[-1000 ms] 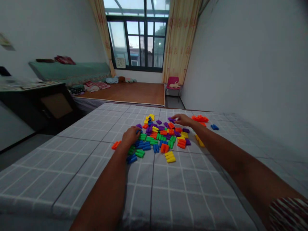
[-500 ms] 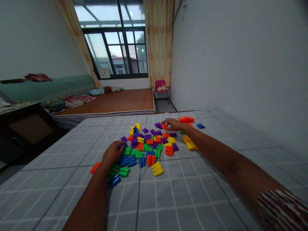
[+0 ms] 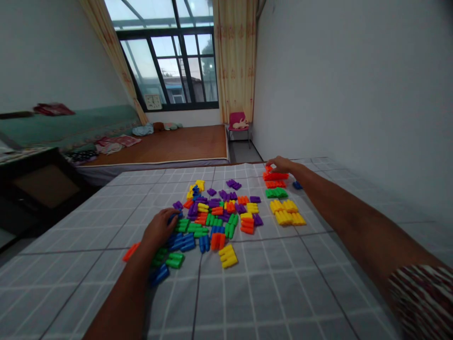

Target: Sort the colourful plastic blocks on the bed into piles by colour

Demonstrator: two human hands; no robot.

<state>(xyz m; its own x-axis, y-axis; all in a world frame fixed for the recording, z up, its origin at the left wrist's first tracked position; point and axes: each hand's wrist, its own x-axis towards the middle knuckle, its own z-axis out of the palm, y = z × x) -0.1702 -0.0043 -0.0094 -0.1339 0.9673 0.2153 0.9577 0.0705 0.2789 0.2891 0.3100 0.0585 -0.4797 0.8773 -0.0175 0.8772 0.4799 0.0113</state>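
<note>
My right hand (image 3: 281,164) is over the far right of the table, its fingers closed on an orange toy block (image 3: 269,169) just above a stack of orange blocks (image 3: 276,177). My left hand (image 3: 161,227) lies low at the left edge of a loose pile. Its curled fingers are around a blue block (image 3: 173,218), partly hidden under them. Purple blocks (image 3: 228,195), green blocks (image 3: 196,229), blue blocks (image 3: 182,242) and a yellow block (image 3: 228,256) lie spread between the hands.
Sorted on the right are a group of yellow blocks (image 3: 286,212), a green group (image 3: 276,192) and a blue block (image 3: 297,185) beside my right forearm. A checked cloth (image 3: 276,293) covers the table. Beyond it stand a low bed (image 3: 184,144) and a pink chair (image 3: 238,121).
My right hand has carried the orange block from the far side of the pile rightward to the orange stack. My left hand stays by the blue block. The view has tilted down slightly.
</note>
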